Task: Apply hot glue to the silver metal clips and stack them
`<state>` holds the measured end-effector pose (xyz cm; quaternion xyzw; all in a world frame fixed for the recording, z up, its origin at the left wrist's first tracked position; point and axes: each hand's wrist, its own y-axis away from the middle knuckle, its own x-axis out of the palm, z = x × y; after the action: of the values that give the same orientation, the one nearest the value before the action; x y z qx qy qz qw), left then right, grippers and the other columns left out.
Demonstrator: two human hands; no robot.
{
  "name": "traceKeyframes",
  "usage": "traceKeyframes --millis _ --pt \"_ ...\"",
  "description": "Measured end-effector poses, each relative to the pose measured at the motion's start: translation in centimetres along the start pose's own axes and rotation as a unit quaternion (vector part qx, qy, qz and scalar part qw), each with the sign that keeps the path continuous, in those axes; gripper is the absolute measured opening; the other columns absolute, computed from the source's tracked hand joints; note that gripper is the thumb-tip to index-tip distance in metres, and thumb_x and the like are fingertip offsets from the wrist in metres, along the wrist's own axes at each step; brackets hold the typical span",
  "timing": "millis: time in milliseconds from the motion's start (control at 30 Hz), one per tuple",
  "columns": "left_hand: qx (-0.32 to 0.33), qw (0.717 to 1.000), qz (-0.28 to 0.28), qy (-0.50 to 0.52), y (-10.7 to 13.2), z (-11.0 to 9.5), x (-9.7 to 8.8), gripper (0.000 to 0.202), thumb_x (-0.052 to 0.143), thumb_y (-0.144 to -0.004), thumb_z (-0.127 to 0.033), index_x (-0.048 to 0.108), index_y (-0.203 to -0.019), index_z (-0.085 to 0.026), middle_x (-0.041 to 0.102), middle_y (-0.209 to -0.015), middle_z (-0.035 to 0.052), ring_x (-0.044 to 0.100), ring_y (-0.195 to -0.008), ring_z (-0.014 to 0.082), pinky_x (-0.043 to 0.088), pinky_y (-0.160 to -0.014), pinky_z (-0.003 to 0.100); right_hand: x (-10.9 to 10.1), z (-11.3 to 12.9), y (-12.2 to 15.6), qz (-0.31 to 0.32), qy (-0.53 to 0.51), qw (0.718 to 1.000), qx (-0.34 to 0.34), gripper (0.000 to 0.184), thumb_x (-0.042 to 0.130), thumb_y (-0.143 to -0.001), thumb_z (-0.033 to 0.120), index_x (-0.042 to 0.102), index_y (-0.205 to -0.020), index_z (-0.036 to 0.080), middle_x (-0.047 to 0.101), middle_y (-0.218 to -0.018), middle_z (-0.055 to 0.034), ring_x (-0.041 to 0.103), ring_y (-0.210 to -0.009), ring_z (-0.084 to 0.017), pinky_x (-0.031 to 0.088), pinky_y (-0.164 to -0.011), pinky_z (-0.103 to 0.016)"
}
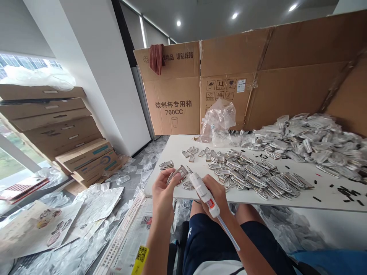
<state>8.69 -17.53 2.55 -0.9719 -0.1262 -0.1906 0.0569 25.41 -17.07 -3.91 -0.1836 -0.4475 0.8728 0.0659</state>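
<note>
My left hand (163, 191) is closed on a small silver metal clip piece (177, 173), held just over the near edge of the white table (286, 198). My right hand (216, 194) grips a white glue gun (202, 187) with an orange trigger. Its nozzle points up and left, almost touching the clip. A clear glue stick (228, 231) pokes out of the gun's back toward my lap. A small stack of clips (166, 165) lies on the table just above my left hand.
Several silver clips (252, 172) are spread across the table, with a big heap of wrapped ones (312, 143) at the right and an empty plastic bag (218, 122) behind. Cardboard sheets (258, 76) wall the table's far side. Boxes (57, 126), paper and plastic wrap litter the floor at left.
</note>
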Motion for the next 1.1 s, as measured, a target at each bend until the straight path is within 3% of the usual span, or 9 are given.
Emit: traceKeyframes --millis 200,433,667,1100 --pt "0.003 0.999 -0.031 -0.007 0.11 -0.04 0.2 0.046 0.101 -0.067 -0.039 0.084 -0.103 -0.016 0.083 -0.099 0.0077 0.077 -0.087 0.0203 0.062 -0.08 0.029 -0.05 -0.17 0.24 0.037 -0.034 0.999 0.01 0.016 0.06 -0.085 0.012 0.05 -0.083 0.024 0.046 -0.084 0.0026 0.045 -0.069 -0.015 0.032 -0.063 -0.029" --pt "0.035 0.999 -0.037 -0.007 0.61 -0.49 0.4 0.037 0.101 -0.068 -0.036 0.085 -0.097 -0.018 0.082 -0.091 0.0049 0.078 -0.085 0.0191 0.063 -0.078 0.026 0.16 -0.42 0.52 0.064 -0.04 0.997 0.018 0.015 0.062 -0.084 0.014 0.051 -0.08 0.023 0.046 -0.081 0.0025 0.044 -0.066 -0.015 0.03 -0.061 -0.029" --pt "0.053 0.998 -0.032 -0.013 0.96 -0.96 0.74 0.034 0.099 -0.07 -0.034 0.086 -0.097 -0.017 0.083 -0.093 0.0073 0.078 -0.086 0.0216 0.065 -0.08 0.03 0.12 -0.14 0.39 0.06 -0.028 0.997 0.035 0.017 0.063 -0.086 0.017 0.049 -0.079 0.023 0.045 -0.081 0.0022 0.044 -0.066 -0.015 0.03 -0.061 -0.029" --pt "0.056 0.998 -0.03 -0.007 0.85 -0.78 0.61 0.029 0.098 -0.073 -0.031 0.086 -0.096 -0.018 0.083 -0.088 0.0053 0.076 -0.084 0.0168 0.062 -0.078 0.023 0.29 0.1 0.73 0.053 -0.017 0.998 0.035 0.025 0.062 -0.089 0.021 0.043 -0.073 0.023 0.044 -0.078 0.0026 0.041 -0.062 -0.013 0.027 -0.058 -0.03"
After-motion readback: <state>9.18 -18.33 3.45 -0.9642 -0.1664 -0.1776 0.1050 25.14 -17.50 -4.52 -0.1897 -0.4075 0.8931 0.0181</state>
